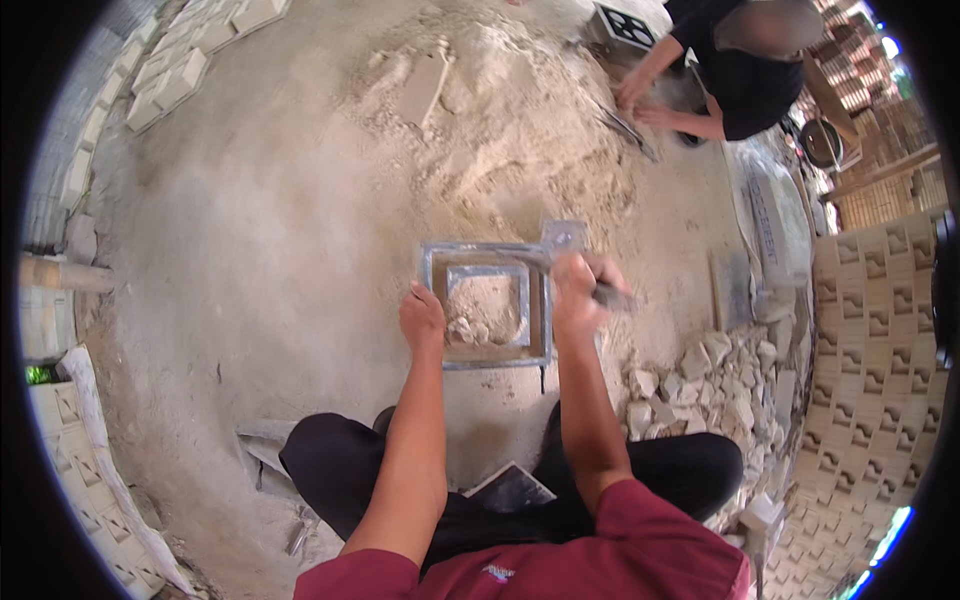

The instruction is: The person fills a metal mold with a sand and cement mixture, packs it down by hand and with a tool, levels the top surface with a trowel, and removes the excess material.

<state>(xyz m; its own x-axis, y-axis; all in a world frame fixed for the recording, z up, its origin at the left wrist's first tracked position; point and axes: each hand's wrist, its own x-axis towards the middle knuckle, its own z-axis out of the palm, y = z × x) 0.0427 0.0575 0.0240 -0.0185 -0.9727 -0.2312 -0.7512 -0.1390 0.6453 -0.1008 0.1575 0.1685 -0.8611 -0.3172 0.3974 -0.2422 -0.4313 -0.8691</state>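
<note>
A square grey metal mould (pixel 485 362) with a smaller square frame (pixel 524 305) inside it lies on the ground in front of me. Pale sandy mix (pixel 480 300) with a few lumps fills the inner frame. My left hand (pixel 423 315) is closed on the mould's left wall. Over its right wall, my right hand (pixel 580 290) grips a trowel-like tool (pixel 612 297) by its dark handle. Motion smears that hand and the tool. A flat greyish square piece (pixel 563 235) shows at the mould's far right corner; whether it belongs to the tool, I cannot tell.
Beyond the mould rises a heap of pale sand (pixel 510 120). Another person (pixel 750 80) works at the far right beside a block mould (pixel 625 25). Broken rubble (pixel 700 385) lies near my right knee. Patterned blocks (pixel 870 340) are stacked along the right; pale blocks (pixel 170 85) stand far left.
</note>
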